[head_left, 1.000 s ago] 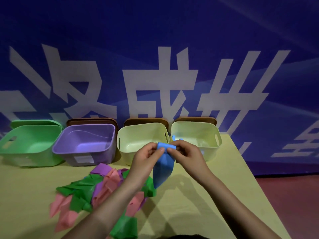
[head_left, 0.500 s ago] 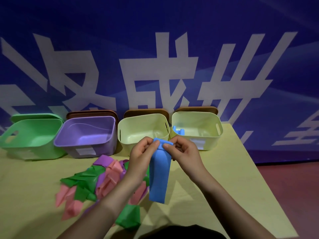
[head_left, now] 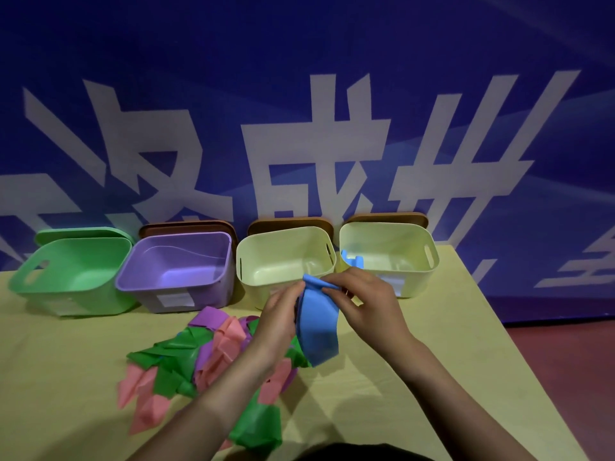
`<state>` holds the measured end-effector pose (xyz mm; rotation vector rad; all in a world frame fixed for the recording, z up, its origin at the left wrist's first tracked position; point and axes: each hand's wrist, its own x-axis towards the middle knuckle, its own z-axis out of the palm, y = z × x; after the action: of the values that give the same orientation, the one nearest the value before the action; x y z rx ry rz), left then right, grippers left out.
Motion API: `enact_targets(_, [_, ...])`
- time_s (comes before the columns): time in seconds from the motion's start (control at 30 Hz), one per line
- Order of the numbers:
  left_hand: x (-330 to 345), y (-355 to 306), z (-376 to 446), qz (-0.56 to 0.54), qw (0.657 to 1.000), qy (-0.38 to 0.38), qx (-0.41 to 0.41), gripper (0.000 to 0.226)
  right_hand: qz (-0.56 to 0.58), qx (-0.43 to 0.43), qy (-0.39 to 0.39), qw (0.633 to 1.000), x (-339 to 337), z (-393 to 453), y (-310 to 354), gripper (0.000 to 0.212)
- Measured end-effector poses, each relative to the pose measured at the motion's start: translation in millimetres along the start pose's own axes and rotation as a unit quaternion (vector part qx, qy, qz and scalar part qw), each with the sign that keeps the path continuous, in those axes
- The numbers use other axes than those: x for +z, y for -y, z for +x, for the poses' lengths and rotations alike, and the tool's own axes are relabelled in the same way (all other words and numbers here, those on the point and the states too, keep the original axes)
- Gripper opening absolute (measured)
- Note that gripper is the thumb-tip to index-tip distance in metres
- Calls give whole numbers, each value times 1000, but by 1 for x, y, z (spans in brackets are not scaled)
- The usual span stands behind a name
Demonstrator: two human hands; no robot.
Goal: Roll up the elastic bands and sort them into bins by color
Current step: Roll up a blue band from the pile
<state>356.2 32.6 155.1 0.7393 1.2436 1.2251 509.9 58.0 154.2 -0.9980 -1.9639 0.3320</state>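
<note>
A: Grip?
B: Both hands pinch the top of the blue band [head_left: 317,322]. Left hand [head_left: 279,316] has fingers curled on its left edge; right hand [head_left: 362,299] has thumb and fingers closed over the folded top.
A: Where is the band?
B: Hanging above the table [head_left: 416,377], just in front of the two pale bins [head_left: 283,257], beside the pile [head_left: 199,357].

Four bins [head_left: 284,257] stand in a row at the table's [head_left: 432,361] far edge — lids [head_left: 289,222] behind them. The band pile [head_left: 199,357] lies before the middle bins — one band [head_left: 353,260] in the rightmost.
</note>
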Motion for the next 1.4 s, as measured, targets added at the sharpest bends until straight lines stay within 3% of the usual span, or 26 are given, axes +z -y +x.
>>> enact_targets(0.1, [3, -6, -2, -24, 998, 59, -9, 38, -21, -40, -5, 999, -1, 4, -5, 21])
enact_targets(0.23, [8, -5, -5, -31, 991, 126, 0, 51, 50, 20, -49, 997, -10, 11, 6, 19])
enact_targets(0.3, [14, -2, -8, -53, 985, 161, -13, 46, 78, 39, -59, 994, -13, 15, 12, 18])
enact_targets(0.47, [21, -6, -8, -60, 978, 201, -10, 47, 136, 77, -47, 987, -19, 25, 14, 21])
enact_targets(0.7, [15, -10, -4, 58, 971, 231, 9, 49, 158, 108, -40, 981, -26, 35, 6, 3])
enact_targets(0.8, [16, -13, -5, 109, 966, 234, 25, 40, 162, 130, -50, 977, -26, 37, 3, 3])
enact_targets(0.97, [19, -19, -8, 115, 963, 243, 27, 34, 105, 74, -71, 989, -28, 34, -3, 9])
enact_targets(1.1, [21, -22, -10, 55, 975, 214, 26, 38, 58, 8, -59, 997, -30, 23, -9, 19])
enact_targets(1.23, [30, -16, -13, 2, 992, 125, 8, 31, 49, -2, -62, 997, -33, 20, -10, 23])
enact_targets(1.4, [35, -11, -14, 51, 998, 23, 40, 20, 23, -40, -69, 997, -30, 21, -9, 21])
